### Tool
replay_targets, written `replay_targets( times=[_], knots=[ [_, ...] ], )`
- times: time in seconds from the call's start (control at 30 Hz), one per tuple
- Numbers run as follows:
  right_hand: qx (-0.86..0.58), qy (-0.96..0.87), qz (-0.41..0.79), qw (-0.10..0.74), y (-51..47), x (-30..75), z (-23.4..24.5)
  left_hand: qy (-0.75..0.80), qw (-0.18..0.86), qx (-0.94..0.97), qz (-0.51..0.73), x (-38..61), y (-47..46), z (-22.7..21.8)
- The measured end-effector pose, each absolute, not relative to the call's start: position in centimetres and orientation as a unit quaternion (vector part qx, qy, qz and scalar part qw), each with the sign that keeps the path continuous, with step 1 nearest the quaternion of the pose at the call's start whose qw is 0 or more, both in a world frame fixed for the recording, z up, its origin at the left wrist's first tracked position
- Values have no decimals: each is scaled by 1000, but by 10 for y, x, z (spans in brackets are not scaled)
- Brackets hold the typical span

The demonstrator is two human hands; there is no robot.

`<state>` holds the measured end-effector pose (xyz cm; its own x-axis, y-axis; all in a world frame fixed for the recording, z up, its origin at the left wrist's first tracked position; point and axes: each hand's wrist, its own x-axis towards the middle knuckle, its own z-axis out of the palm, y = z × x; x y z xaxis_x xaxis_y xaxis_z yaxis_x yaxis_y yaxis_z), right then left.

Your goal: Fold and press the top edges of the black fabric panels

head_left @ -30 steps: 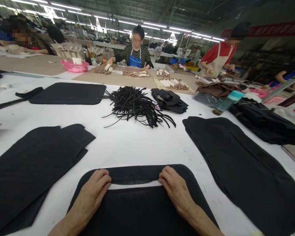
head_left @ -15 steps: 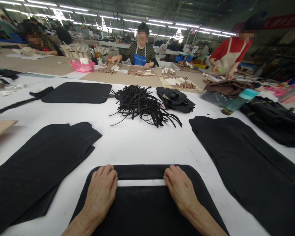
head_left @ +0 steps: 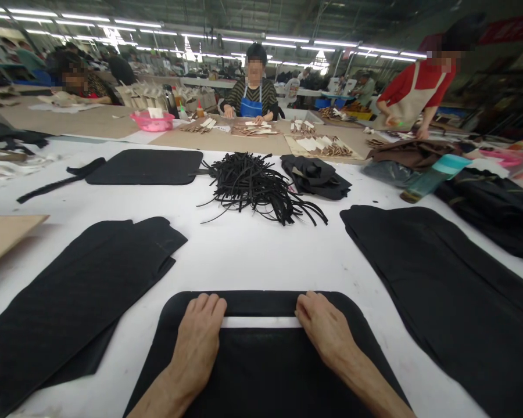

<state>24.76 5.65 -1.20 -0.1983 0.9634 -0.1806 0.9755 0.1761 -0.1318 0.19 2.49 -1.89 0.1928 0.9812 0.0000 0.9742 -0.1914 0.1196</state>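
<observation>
Right at the near edge, the left hand and the right hand lie flat on a black fabric panel, fingers stretched out and together, gripping nothing, just pressing down, one at each end of a narrow slot where the white table shows through. The panel sits square in front of the person, rounded corners away from them. Left of it lies a stack of black fabric pieces, on the right a longer black stack, both apart from the panel. Further out, a tangled pile of black strips (ends splayed to the right), a folded black cloth beside it, another flat black panel to its left. Beyond, a pink basin and a seated co-worker in a blue apron
</observation>
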Motion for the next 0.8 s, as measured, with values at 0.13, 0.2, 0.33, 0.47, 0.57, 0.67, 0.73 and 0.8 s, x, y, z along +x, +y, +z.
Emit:
replay_targets(
  times=[0.13,0.2,0.33,0.47,0.57,0.67,0.73,0.8],
  knots=[
    [639,762,-103,30,57,247,-13,561,29,827,30,3,17,-29],
    [641,760,-107,25,58,248,-13,530,-14,847,18,1,15,-33],
    [640,757,-131,19,60,248,-8,487,-107,867,-16,1,9,-32],
    [644,750,-150,24,63,247,-1,469,-174,864,-53,6,1,-25],
    [645,749,-149,22,64,247,-1,461,-188,863,-85,11,-2,-24],
    [646,750,-145,17,62,248,-4,447,-190,868,-107,18,0,-26],
    [646,750,-142,14,61,248,-7,442,-190,869,-116,24,3,-26],
    [646,751,-139,11,60,249,-10,443,-186,868,-126,31,7,-26]
  ],
)
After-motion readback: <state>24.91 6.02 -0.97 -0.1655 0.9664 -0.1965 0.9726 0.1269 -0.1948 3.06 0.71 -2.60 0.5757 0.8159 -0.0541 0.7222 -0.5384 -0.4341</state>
